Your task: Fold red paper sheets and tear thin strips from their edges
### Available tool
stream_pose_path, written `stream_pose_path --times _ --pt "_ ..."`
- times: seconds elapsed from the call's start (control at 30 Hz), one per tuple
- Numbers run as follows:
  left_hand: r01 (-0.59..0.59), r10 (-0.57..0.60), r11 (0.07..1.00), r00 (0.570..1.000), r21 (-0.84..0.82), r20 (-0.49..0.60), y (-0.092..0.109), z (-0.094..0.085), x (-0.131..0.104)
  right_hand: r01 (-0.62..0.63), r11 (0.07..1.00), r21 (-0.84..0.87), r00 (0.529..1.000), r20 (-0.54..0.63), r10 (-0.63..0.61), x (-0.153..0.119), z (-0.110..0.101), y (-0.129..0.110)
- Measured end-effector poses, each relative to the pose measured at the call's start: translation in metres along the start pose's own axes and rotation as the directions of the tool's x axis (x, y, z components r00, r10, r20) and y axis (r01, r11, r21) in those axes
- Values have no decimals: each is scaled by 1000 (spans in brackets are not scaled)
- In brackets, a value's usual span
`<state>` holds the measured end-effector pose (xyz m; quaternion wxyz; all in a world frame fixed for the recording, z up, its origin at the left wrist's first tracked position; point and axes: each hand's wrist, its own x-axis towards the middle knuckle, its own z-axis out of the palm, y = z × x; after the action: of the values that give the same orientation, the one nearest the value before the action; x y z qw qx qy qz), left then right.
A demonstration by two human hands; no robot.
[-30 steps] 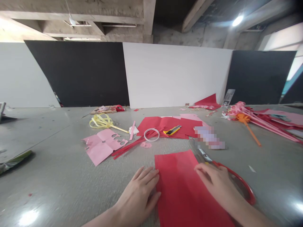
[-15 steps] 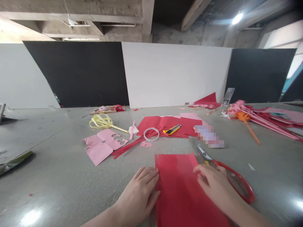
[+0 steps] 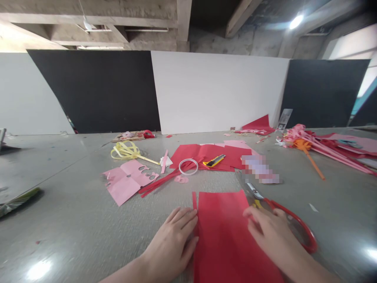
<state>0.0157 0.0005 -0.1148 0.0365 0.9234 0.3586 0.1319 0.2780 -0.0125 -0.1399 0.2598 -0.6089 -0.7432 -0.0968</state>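
Note:
A red sheet of paper [image 3: 224, 232] lies in front of me. Along its left side runs a narrow red paper strip [image 3: 194, 201], with a thin gap between them at the far end. My left hand [image 3: 175, 234] rests flat, fingertips on the strip. My right hand [image 3: 269, 224] has its fingers bent over the sheet's right edge, holding it there; the exact grip is partly hidden. Large scissors with red handles [image 3: 308, 232] lie beside and partly under the right hand, blades pointing away. A small yellow thing [image 3: 257, 203] shows by its knuckles.
Further back lie more red sheets [image 3: 185, 151], a yellow utility knife [image 3: 214, 161], a pale ring [image 3: 188, 173], red strips [image 3: 160, 182] and a cut pink sheet [image 3: 125, 188]. Yellow loops on a stick [image 3: 125, 150] are at left; pink streamers [image 3: 318, 145] and an orange-stemmed flower [image 3: 315, 167] at right.
The red sheet has slid slightly right with my right hand, and the gap to the strip has widened at the far end. My left hand has stayed put.

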Motion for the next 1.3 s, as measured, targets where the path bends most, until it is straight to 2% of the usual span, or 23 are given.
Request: stream_pose_path --times 0.13,0.37,0.6,1.0,1.1,1.23,1.3 --pt "1 -3 999 999 -34 -50 -1 1 1 5 999 48 999 -33 -4 5 -3 3" --pt "-68 59 996 990 -62 -131 4 -3 1 -2 993 121 1000 0 2 11 0 8" --pt "-85 78 995 988 -44 -134 7 -2 3 -12 998 57 1000 8 12 6 4 7" --pt "-78 74 996 992 -32 -107 6 -2 3 -16 1000 -6 1000 3 16 2 -6 0" --pt "-66 64 998 994 -18 -94 5 -1 2 -54 998 42 997 63 51 5 -14 -1" --pt "2 1 999 997 36 -80 2 -1 1 -157 973 169 956 272 107 9 -27 0" --pt "26 -23 999 998 44 -65 0 -1 1 -195 952 236 940 323 112 11 -30 1"
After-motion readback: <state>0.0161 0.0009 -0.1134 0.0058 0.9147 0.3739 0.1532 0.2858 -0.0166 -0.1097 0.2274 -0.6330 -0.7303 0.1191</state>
